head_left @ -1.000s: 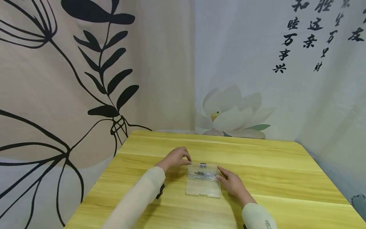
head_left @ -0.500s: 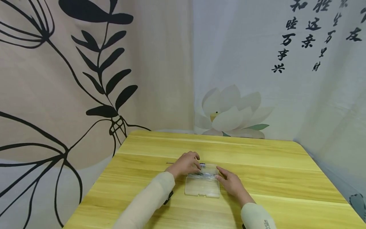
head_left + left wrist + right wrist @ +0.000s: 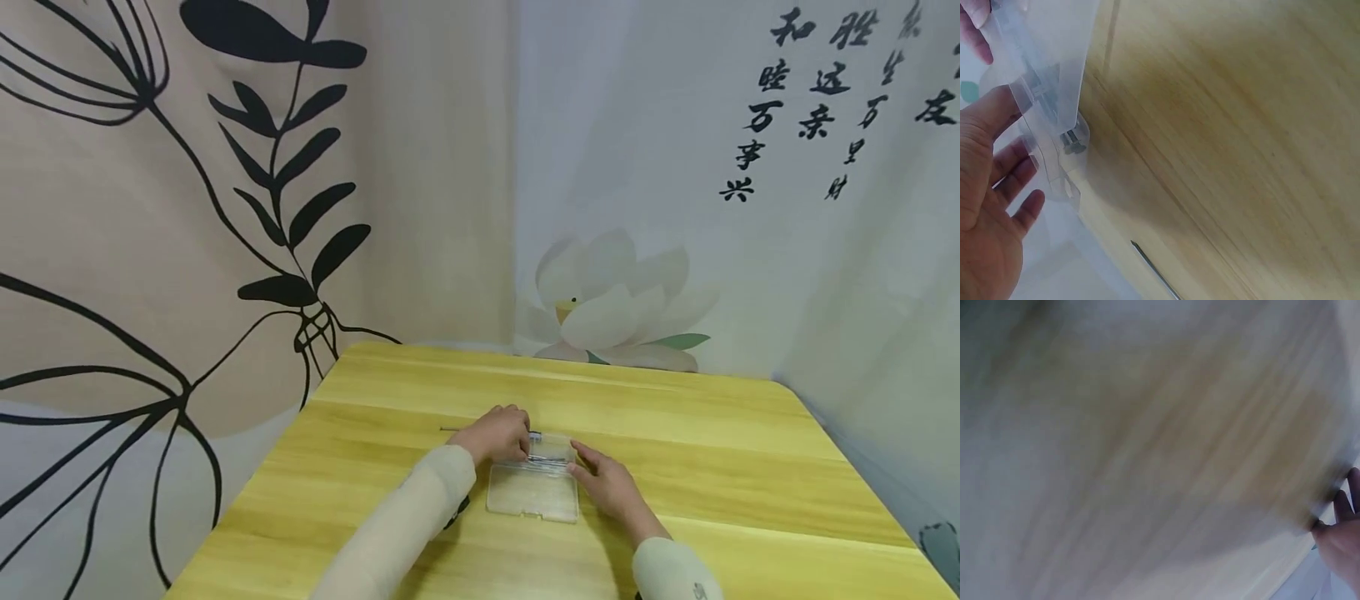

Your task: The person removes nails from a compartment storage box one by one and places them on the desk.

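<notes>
A clear plastic case (image 3: 533,493) lies open on the table, its two halves spread flat. Several metal nails (image 3: 549,462) are bundled along its middle; their flat heads (image 3: 1073,144) show through the plastic in the left wrist view. My left hand (image 3: 501,433) reaches over the case's left side, fingers bent down at the nails. Clear plastic and the hand hide whether its fingertips pinch a nail. My right hand (image 3: 609,481) touches the case's right edge with thumb and fingers extended; its own wrist view is blurred. One single nail (image 3: 1155,269) lies apart, left of the case.
The yellow wood-grain table (image 3: 735,467) extends on every side of the case. Behind it hangs a printed curtain (image 3: 442,167) with dark plants, a pale lotus and written characters. A small dark and white piece (image 3: 535,435) sits at the case's far edge.
From beside the case's far left corner, my left hand has moved right and down onto the nails. The single nail on the table has come into sight behind it. My right hand stays put.
</notes>
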Demonstrator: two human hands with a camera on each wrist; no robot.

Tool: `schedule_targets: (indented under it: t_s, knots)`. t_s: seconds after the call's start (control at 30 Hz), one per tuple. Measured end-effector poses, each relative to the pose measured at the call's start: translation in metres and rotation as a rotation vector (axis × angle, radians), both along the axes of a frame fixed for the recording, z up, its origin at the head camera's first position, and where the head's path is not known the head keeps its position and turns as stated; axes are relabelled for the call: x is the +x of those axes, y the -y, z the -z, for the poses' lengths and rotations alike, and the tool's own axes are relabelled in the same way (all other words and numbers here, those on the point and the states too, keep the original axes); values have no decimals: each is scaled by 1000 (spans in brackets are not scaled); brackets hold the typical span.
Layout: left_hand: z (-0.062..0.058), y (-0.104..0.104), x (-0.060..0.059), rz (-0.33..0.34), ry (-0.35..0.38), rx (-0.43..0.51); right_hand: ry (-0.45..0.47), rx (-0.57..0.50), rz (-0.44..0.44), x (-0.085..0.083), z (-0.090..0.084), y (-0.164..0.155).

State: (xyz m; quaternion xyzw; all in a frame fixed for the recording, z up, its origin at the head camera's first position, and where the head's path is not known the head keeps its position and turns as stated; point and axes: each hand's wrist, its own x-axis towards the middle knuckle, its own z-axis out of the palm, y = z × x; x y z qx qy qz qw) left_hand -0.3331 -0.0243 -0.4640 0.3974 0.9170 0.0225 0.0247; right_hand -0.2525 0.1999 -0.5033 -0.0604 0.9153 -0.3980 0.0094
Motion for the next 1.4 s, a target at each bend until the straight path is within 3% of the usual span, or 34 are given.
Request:
schedule_targets:
  t_s: [0.2, 0.4, 0.63, 0.73, 0.87, 1.07, 1.23, 1.4]
  knots:
    - [2, 2, 0, 25, -18, -7, 8, -31, 8, 1, 2, 2]
    - [-9, 19, -9, 12, 26, 129, 20, -30, 6, 0, 1, 3]
    - [-19, 74, -26, -102, 32, 202, 38, -42, 9, -1, 2, 3]
    - [-15, 100, -28, -165, 18, 189, 42, -44, 3, -1, 1, 3]
    - [-4, 121, -28, -189, -19, 146, 40, -32, 5, -1, -1, 2]
    - [10, 124, -23, -196, -22, 112, 36, -22, 5, 2, -1, 1]
    - [14, 120, -21, -263, -49, 89, 39, -34, 5, 3, 1, 1]
    - [12, 117, -23, -334, -22, 179, 35, -35, 4, 2, 2, 0]
